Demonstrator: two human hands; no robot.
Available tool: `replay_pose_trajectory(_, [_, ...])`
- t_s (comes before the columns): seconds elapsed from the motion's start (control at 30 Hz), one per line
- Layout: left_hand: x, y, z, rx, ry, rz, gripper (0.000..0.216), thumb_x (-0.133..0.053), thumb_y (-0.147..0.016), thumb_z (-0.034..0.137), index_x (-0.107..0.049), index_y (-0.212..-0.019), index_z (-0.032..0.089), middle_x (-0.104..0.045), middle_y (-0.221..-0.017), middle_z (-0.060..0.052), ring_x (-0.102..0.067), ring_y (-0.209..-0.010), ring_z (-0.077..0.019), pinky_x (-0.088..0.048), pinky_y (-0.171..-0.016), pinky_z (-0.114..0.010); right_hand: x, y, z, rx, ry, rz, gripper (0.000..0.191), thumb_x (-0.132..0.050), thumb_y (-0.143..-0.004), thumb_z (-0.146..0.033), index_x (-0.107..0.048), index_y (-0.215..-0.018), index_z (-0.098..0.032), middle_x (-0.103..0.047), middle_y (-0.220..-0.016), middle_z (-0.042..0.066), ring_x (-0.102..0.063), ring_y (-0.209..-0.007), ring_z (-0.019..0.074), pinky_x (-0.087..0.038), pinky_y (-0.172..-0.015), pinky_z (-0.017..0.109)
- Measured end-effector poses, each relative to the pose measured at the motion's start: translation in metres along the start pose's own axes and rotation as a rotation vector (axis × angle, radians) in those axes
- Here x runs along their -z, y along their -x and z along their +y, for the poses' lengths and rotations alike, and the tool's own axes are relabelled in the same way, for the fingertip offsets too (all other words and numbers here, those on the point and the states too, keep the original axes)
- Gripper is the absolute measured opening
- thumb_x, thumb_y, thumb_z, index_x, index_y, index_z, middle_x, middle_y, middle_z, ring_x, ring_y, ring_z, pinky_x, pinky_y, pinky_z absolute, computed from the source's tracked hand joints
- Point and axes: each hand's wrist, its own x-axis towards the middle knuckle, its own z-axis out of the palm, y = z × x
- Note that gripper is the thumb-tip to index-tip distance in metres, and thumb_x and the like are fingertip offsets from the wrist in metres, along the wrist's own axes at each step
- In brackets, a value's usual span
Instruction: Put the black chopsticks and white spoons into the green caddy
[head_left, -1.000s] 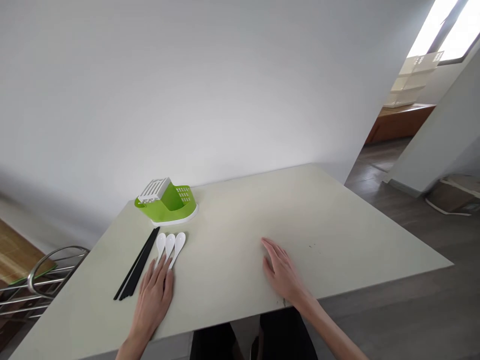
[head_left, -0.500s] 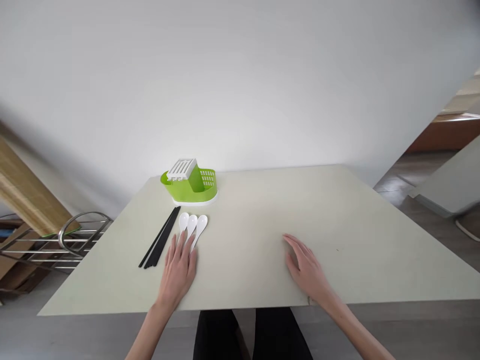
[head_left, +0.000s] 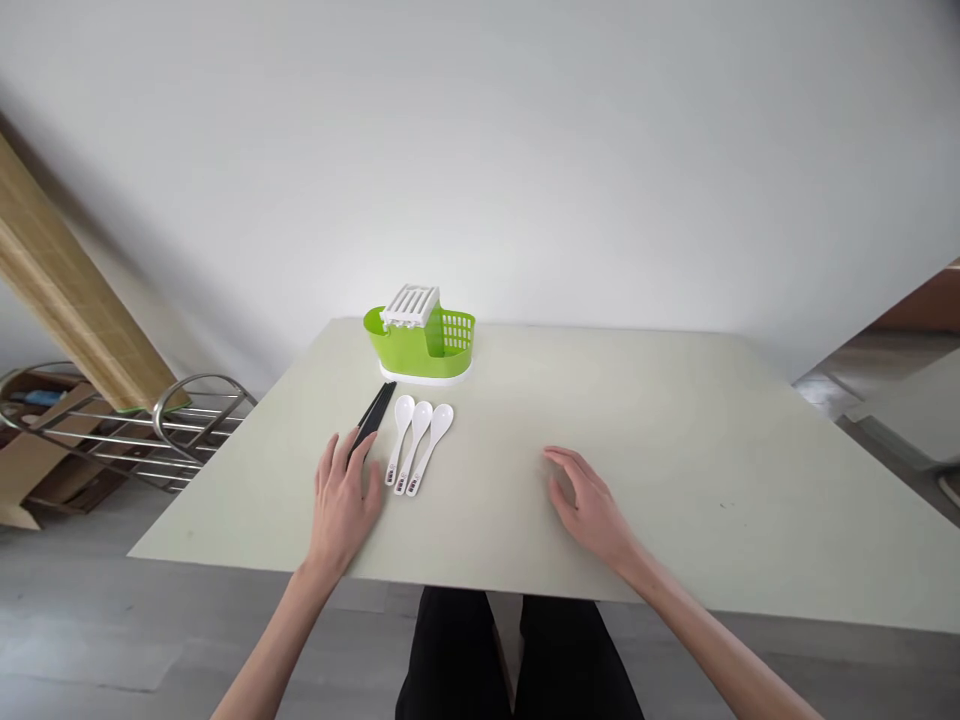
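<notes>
My left hand (head_left: 345,505) is over the lower part of several black chopsticks (head_left: 379,408), its fingers apart and bent down toward them. It covers their near ends, and I cannot tell whether the fingertips touch them. Just right of that hand lie three white spoons (head_left: 417,445) side by side, bowls pointing away from me and small dark marks on their handle ends. My right hand (head_left: 592,510) rests at the table's near middle with loosely curved fingers and nothing in it. Behind the chopsticks and spoons stands a green utensil caddy (head_left: 412,350) with a white slotted top and white base.
The pale table (head_left: 600,390) reaches back to a white wall (head_left: 570,180). Left of it are a metal rack (head_left: 202,425) and a long yellowish board or roll (head_left: 82,270) leaning at a slant. My legs (head_left: 457,650) are below the near edge.
My left hand has shifted from the spoon handles leftward onto the chopsticks, uncovering the spoons. The camera view has turned slightly left. My right hand stays near the same place.
</notes>
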Motion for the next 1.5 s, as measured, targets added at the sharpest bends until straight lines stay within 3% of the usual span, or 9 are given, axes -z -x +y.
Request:
replay_pose_trajectory(0.17, [-0.004, 0.008, -0.020, 0.094, -0.069, -0.098, 0.060, -0.038, -0.107, 0.046, -0.046, -0.157, 0.014, -0.037, -0.170, -0.016, -0.024, -0.160, -0.0411, -0.034, -0.123, -0.064, -0.015, -0.037, -0.020, 0.147, -0.007, -0.019, 0.038, -0.043, -0.103, -0.025, -0.054, -0.139, -0.027, -0.061, -0.144, 0.011, -0.058, -0.136, 0.0265, -0.051, -0.113, 0.050])
replay_pose_trajectory(0.33, [-0.015, 0.013, -0.027, 0.076, -0.150, -0.157, 0.059, -0.030, -0.109, 0.041, -0.049, -0.157, 0.014, -0.038, -0.169, -0.014, -0.030, -0.159, -0.0374, -0.029, -0.127, -0.057, -0.036, -0.100, -0.040, 0.262, 0.054, -0.008, 0.045, -0.044, -0.097, -0.017, -0.054, -0.140, -0.024, -0.060, -0.142, 0.013, -0.058, -0.134, 0.0269, -0.053, -0.111, 0.048])
replay_pose_trajectory(0.53, [-0.018, 0.015, -0.029, 0.058, -0.199, -0.136, 0.060, -0.027, -0.109, 0.041, -0.046, -0.160, 0.015, -0.038, -0.170, -0.012, -0.030, -0.159, -0.0352, -0.029, -0.128, -0.055, -0.062, -0.162, -0.061, 0.266, 0.252, -0.064, 0.070, -0.044, -0.092, -0.010, -0.036, -0.161, -0.018, -0.032, -0.169, 0.017, -0.060, -0.130, 0.0298, -0.055, -0.106, 0.049])
replay_pose_trajectory(0.63, [-0.018, 0.016, -0.030, 0.049, -0.210, -0.124, 0.061, -0.027, -0.109, 0.041, -0.045, -0.160, 0.013, -0.038, -0.170, -0.012, -0.029, -0.159, -0.0354, -0.029, -0.128, -0.055, -0.077, -0.179, -0.071, 0.280, 0.332, -0.087, 0.079, -0.044, -0.090, -0.009, -0.026, -0.166, -0.018, -0.026, -0.173, 0.016, -0.057, -0.135, 0.0316, -0.054, -0.105, 0.048])
replay_pose_trajectory(0.83, [-0.018, 0.018, -0.033, 0.044, -0.236, -0.099, 0.063, -0.026, -0.109, 0.042, -0.046, -0.159, 0.008, -0.039, -0.169, -0.014, -0.028, -0.159, -0.0363, -0.028, -0.128, -0.055, -0.099, -0.194, -0.083, 0.251, 0.484, -0.160, 0.084, -0.048, -0.089, -0.008, -0.021, -0.168, -0.014, -0.023, -0.175, 0.015, -0.057, -0.133, 0.0329, -0.053, -0.101, 0.044])
replay_pose_trajectory(1.03, [-0.019, 0.018, -0.036, 0.044, -0.224, -0.085, 0.062, -0.030, -0.108, 0.042, -0.046, -0.159, 0.011, -0.041, -0.168, -0.013, -0.029, -0.159, -0.0360, -0.029, -0.128, -0.056, -0.094, -0.195, -0.089, 0.204, 0.625, -0.183, 0.089, -0.046, -0.086, 0.000, -0.022, -0.169, -0.020, -0.025, -0.175, 0.012, -0.062, -0.120, 0.0307, -0.054, -0.094, 0.043])
replay_pose_trajectory(1.37, [-0.016, 0.016, -0.037, 0.076, -0.160, -0.081, 0.062, -0.030, -0.108, 0.043, -0.043, -0.161, 0.014, -0.039, -0.169, -0.012, -0.028, -0.159, -0.0369, -0.030, -0.127, -0.058, -0.091, -0.200, -0.089, 0.187, 0.455, -0.192, 0.091, -0.051, -0.082, 0.001, -0.029, -0.168, -0.021, -0.027, -0.174, 0.012, -0.066, -0.120, 0.0341, -0.056, -0.097, 0.047])
replay_pose_trajectory(1.5, [-0.014, 0.015, -0.036, 0.085, -0.133, -0.062, 0.061, -0.032, -0.108, 0.041, -0.040, -0.162, 0.014, -0.038, -0.170, -0.012, -0.024, -0.161, -0.0368, -0.028, -0.128, -0.059, -0.094, -0.186, -0.089, 0.243, 0.344, -0.038, 0.075, -0.046, -0.091, -0.005, -0.033, -0.165, -0.016, -0.029, -0.173, 0.016, -0.052, -0.140, 0.0367, -0.049, -0.109, 0.054])
